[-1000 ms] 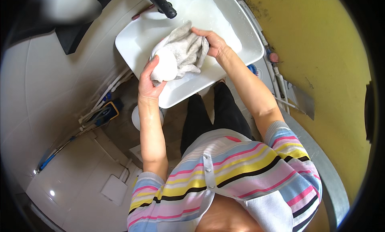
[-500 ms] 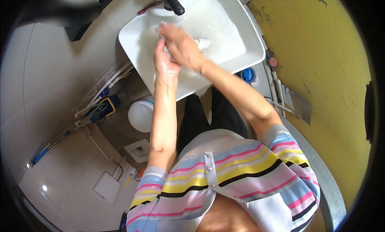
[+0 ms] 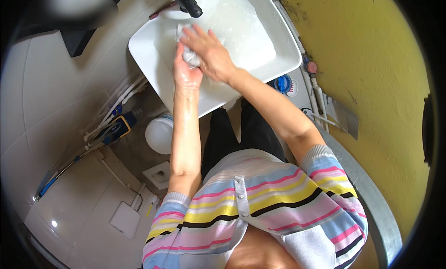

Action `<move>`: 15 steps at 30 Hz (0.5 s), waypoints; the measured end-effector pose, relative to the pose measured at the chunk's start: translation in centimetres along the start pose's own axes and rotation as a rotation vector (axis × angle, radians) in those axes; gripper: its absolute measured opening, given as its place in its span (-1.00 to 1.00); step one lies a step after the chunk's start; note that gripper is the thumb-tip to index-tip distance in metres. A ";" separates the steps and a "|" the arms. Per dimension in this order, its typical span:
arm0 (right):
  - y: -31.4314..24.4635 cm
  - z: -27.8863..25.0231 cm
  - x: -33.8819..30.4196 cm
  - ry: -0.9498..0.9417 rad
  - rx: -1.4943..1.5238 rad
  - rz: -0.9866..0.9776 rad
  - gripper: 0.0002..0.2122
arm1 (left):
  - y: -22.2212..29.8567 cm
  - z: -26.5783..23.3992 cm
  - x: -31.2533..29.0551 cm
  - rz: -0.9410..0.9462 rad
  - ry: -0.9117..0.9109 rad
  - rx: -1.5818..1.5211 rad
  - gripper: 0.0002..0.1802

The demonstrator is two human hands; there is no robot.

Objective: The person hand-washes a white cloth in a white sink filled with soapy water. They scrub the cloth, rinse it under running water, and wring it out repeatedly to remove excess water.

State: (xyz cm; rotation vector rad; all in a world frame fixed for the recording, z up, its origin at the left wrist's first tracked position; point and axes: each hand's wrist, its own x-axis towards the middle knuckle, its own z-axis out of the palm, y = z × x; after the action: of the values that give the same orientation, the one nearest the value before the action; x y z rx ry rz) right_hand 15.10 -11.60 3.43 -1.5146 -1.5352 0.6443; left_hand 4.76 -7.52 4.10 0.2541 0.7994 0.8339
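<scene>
Cloth (image 3: 191, 59) between two hands, over a white basin

One white cloth, bunched small and partly hidden; located over the left part of the basin (image 3: 289, 59), just below the tip of a black faucet (image 3: 188, 5) as seen from above; one left hand (image 3: 186, 76) – wet, palm turned up, cupped about the cloth, thumb along its side; its fingers mostly covered, so how tightly they close cannot be told; one right hand (image 3: 211, 55) – slightly blurred, laid across the cloth from the other side, fingers stretched out and a little apart; whether it bears down hard cannot be told.

Basin contents: cloudy, whitish water (image 3: 241, 34); surroundings: one blue container (image 3: 282, 83) just beside the basin's right edge; white pipes (image 3: 318, 94) along a yellow wall (image 3: 371, 64); one white bucket (image 3: 159, 135) on the floor, left of the person's legs; one dark-blue and yellow item (image 3: 120, 128) farther left; worn by the person – a striped short-sleeved top (image 3: 274, 190) and black trousers (image 3: 222, 136).
</scene>
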 end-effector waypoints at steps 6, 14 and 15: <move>0.6 1.7 -0.2 0.075 0.168 0.055 -0.57 | 0.6 1.7 -0.7 0.000 -0.053 0.119 -0.42; 8.5 -1.0 5.2 0.158 0.919 0.632 -0.71 | -1.7 2.3 -0.1 -0.101 -0.067 0.104 -0.40; 7.3 -1.7 5.0 0.199 1.068 0.700 -0.73 | -1.0 2.7 -0.7 -0.076 -0.081 0.099 -0.43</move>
State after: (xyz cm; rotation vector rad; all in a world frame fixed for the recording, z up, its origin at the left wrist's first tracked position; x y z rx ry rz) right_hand 20.93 -6.14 -0.77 -1.1394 -0.2872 1.3721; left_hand 7.03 -8.42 5.80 0.3418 0.7705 0.7092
